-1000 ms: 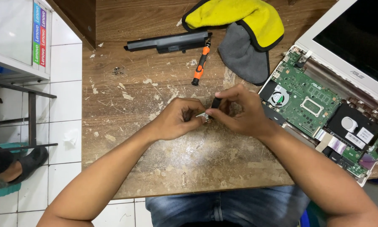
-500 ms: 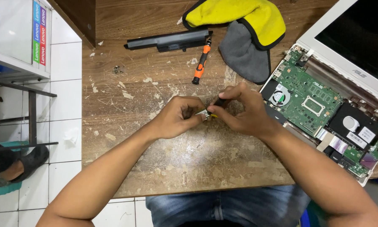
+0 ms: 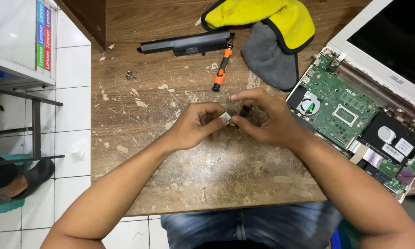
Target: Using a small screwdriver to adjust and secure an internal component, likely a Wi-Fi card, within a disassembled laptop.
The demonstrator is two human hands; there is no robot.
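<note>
My left hand (image 3: 196, 125) and my right hand (image 3: 267, 119) meet over the middle of a worn wooden table (image 3: 226, 180). Between their fingertips they pinch a small metal part (image 3: 225, 117) with a bit of yellow showing; a small dark piece (image 3: 245, 110) sits under my right fingers. Just right of my right hand lies an opened white laptop (image 3: 355, 110), its green circuit board, fan and hard drive bare.
An orange-and-black screwdriver (image 3: 222, 74) lies beyond my hands, with a long black battery pack (image 3: 184, 44) behind it. A yellow-and-grey cloth (image 3: 267, 32) is at the back. A few tiny screws (image 3: 130, 75) lie at left. The table's left edge drops to white floor tiles.
Both hands have turned the small part a little between the fingertips, staying in the same place. Nothing else on the table moved.
</note>
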